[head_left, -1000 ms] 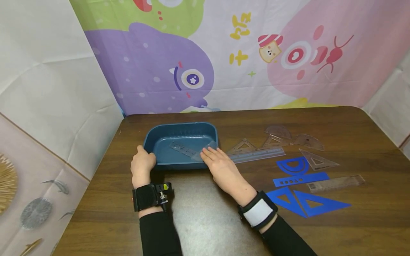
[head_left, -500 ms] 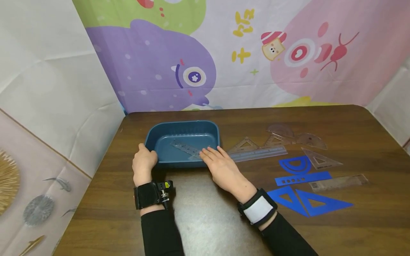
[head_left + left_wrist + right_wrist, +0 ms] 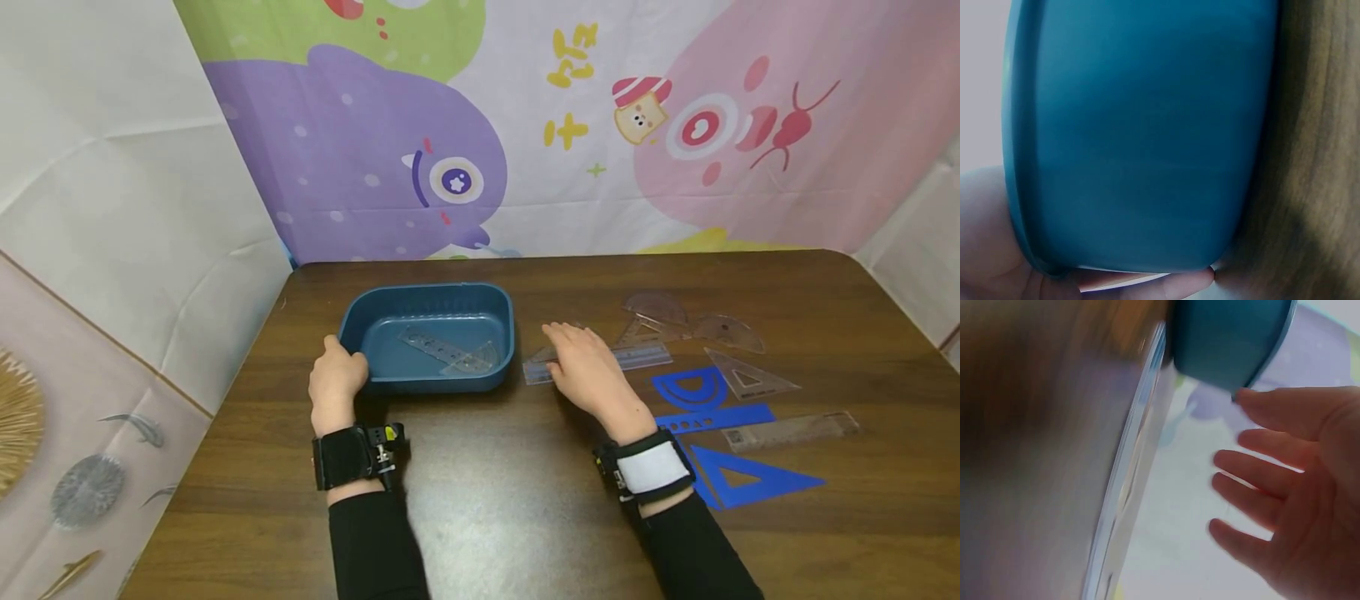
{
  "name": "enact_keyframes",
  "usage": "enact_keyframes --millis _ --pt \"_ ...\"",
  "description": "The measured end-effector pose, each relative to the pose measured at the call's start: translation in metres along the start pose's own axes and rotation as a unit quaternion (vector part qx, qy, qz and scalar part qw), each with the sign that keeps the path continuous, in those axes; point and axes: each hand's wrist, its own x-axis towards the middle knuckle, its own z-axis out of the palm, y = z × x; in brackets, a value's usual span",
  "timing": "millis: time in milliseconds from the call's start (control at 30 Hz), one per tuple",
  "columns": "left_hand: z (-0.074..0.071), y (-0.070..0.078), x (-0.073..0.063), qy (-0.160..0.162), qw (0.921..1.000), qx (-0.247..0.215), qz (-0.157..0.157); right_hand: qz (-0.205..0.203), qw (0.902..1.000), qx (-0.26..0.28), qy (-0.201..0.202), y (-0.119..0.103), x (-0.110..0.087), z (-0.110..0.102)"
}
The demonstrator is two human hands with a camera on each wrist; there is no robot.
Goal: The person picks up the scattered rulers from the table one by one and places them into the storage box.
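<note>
My left hand (image 3: pixel 337 383) grips the near left corner of a teal plastic tray (image 3: pixel 427 385), thumb over the rim; the left wrist view shows fingers along the tray's wall (image 3: pixel 1147 144). Inside the tray lie a clear ruler (image 3: pixel 423 339) and another clear piece (image 3: pixel 483 358) overlapping its end. Right of the tray, my right hand (image 3: pixel 592 371) hovers with fingers extended over a long clear ruler (image 3: pixel 643 357), covering its middle and most of a clear set square behind it. In the right wrist view its fingers (image 3: pixel 1260 472) are spread, with nothing between them.
Farther right lie clear protractors (image 3: pixel 727 332), clear set squares (image 3: pixel 750 375) and a clear ruler (image 3: pixel 795 431). Nearer are a blue protractor (image 3: pixel 692 390), a blue ruler (image 3: pixel 723 417) and blue set squares (image 3: pixel 780 479). A patterned cloth (image 3: pixel 570 183) hangs behind the table.
My right hand has let go of the clear piece in the tray and moved right, over the long ruler. My left hand keeps its grip on the tray.
</note>
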Motion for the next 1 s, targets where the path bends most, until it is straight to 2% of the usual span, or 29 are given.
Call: enact_keyframes --millis 167,433,600,800,1000 --pt "0.000 -0.001 0.000 0.000 1.0000 0.003 0.002 0.043 0.9981 -0.014 -0.041 0.019 -0.005 -0.001" --pt "0.000 0.000 0.000 0.001 1.0000 0.001 0.001 0.096 0.9929 -0.002 -0.069 0.031 -0.010 0.001" --pt "0.000 0.000 0.001 -0.002 1.0000 0.005 0.004 0.098 0.9935 0.002 -0.059 0.035 -0.011 0.002" --pt "0.000 0.000 -0.001 -0.003 1.0000 0.000 0.002 0.081 0.9954 -0.030 -0.041 0.035 -0.011 0.003" --pt "0.001 0.001 -0.002 0.012 0.9999 -0.004 0.000 0.071 0.9953 -0.058 -0.033 0.037 -0.012 0.002"
